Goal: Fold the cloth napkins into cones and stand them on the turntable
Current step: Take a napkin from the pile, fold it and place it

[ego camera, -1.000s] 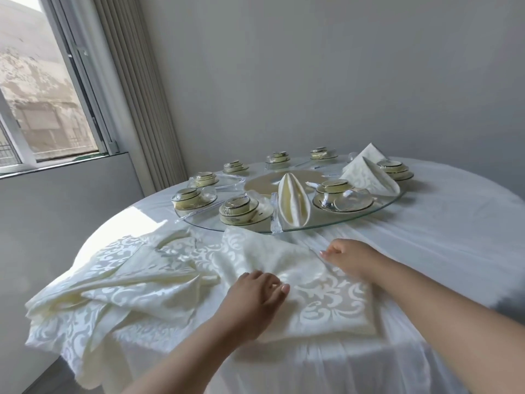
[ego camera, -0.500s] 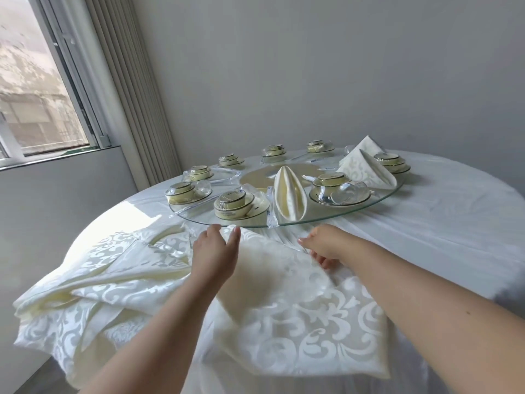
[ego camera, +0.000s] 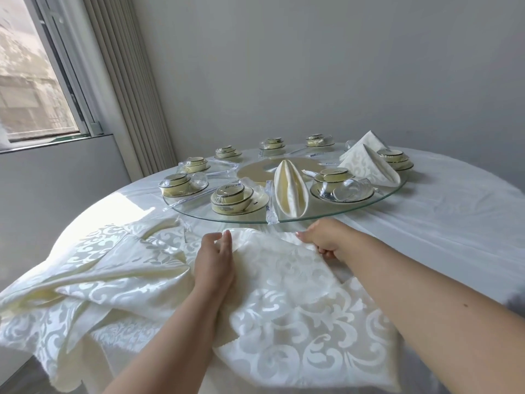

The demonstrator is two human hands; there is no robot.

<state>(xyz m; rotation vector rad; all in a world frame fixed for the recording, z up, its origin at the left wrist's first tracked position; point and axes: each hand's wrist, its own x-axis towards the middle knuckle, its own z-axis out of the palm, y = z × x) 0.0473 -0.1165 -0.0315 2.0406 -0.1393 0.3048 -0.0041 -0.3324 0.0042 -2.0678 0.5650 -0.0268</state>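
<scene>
At the lower centre of the frame, our left hand [ego camera: 213,261] and right hand [ego camera: 326,240] pinch the soft, limp napkin [ego camera: 292,302] by its far edge, where we judge it best held.

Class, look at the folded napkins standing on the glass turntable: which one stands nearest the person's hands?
The narrow, pointed-oval napkin at the turntable's near edge; the other, tent-shaped ones stand farther right.

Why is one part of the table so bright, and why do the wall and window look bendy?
Head view: sunlight from the window washes out the tablecloth at the left; the wide-angle lens bends the blinds and the table's rim; the glass turntable shines; the napkin stays sharp.
</scene>
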